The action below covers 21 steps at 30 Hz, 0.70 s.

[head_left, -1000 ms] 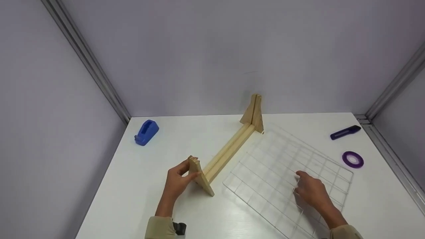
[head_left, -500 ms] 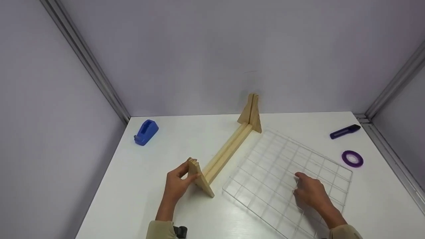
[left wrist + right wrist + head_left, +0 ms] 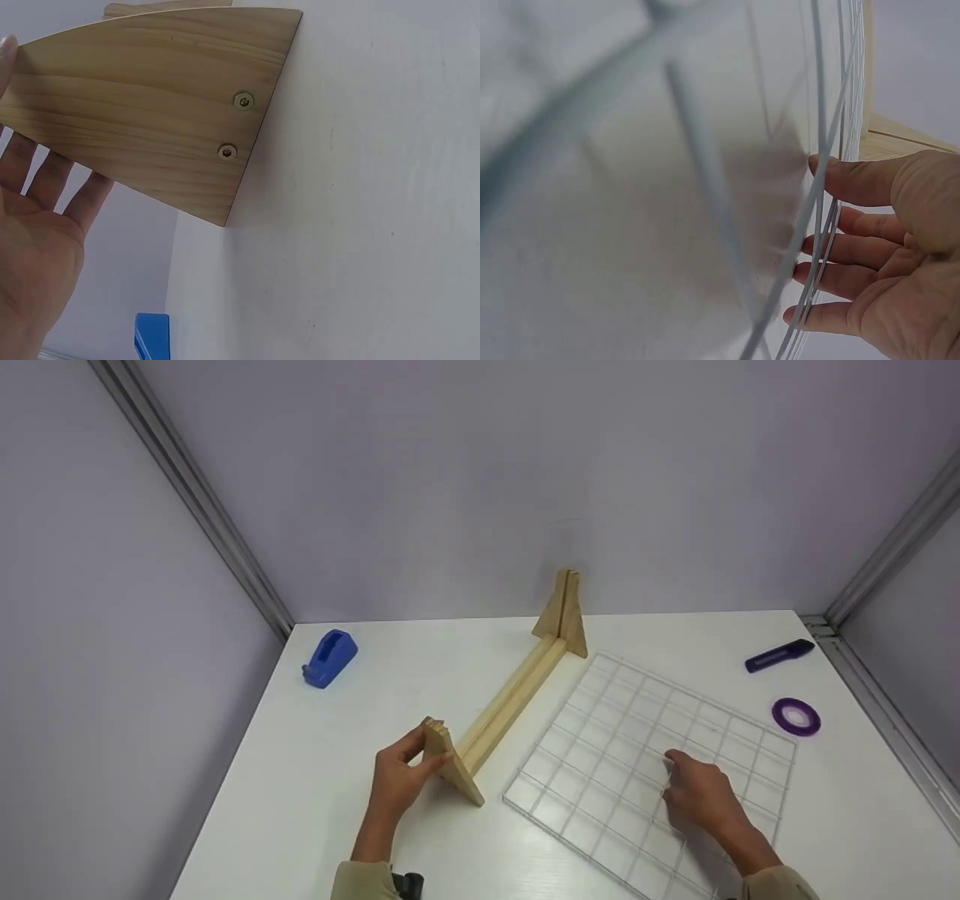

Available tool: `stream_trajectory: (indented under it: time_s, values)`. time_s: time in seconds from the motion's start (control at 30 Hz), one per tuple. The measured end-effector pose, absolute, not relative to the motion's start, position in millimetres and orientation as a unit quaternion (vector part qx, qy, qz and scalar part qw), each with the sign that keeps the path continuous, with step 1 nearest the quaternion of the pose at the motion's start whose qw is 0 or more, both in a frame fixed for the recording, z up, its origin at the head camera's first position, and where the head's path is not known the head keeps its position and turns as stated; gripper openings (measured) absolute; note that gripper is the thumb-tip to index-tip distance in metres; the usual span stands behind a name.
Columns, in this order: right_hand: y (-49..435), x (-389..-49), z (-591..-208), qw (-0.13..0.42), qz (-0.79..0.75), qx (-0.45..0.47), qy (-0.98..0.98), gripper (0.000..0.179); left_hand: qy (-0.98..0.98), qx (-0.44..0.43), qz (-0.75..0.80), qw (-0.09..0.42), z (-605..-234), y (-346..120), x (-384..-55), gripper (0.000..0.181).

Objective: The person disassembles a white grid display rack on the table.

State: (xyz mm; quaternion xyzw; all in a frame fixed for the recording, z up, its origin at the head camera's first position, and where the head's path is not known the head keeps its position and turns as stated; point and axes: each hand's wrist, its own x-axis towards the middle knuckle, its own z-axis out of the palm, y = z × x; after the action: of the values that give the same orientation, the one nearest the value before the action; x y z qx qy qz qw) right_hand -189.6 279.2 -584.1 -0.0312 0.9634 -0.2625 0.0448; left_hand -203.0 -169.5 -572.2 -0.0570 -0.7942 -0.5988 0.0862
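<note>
My left hand (image 3: 403, 772) pinches the near end board of a wooden stand (image 3: 506, 709) between thumb and fingers. The left wrist view shows that end board (image 3: 150, 90) close up, with two bolts near its base edge. Slotted like the near one, the far end piece (image 3: 562, 615) stands upright near the back wall. A white wire grid panel (image 3: 615, 720) lies low and almost flat over the table, right of the stand. My right hand (image 3: 701, 787) holds it near the middle. In the right wrist view, the thumb and fingers (image 3: 847, 247) reach through its wires.
A blue tape dispenser (image 3: 330, 658) sits at the back left of the white table (image 3: 360, 780). Toward the back right lie a dark oblong tool like a utility knife (image 3: 780, 656) and a purple ring (image 3: 796, 717). Grey walls enclose the table's back and sides.
The wire grid panel's left side has sunk closer to the table, its shadow drawing in beneath it. The stand's far end has shifted slightly left. Both hands stay almost in place.
</note>
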Motion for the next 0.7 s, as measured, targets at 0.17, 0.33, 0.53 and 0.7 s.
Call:
stream_trajectory:
  time_s: [0.17, 0.33, 0.53, 0.7]
  values:
    - [278.6, -190.3, -583.5, 0.044, -0.258, -0.034, 0.964, 0.058, -0.792, -0.049, -0.602, 0.084, -572.0, -169.3, -202.1, 0.055]
    - [278.7, -189.3, -584.4, 0.051, -0.259, -0.03, 0.964, 0.058, -0.794, -0.055, -0.599, 0.088, -572.0, -168.5, -201.2, 0.055]
    - [279.3, -188.9, -585.9, 0.049, -0.256, -0.034, 0.965, 0.057, -0.795, -0.061, -0.595, 0.098, -573.3, -168.4, -200.5, 0.054]
    - [281.0, -189.8, -587.3, 0.049, -0.245, -0.043, 0.967, 0.054, -0.799, -0.053, -0.591, 0.099, -573.3, -167.0, -200.9, 0.054]
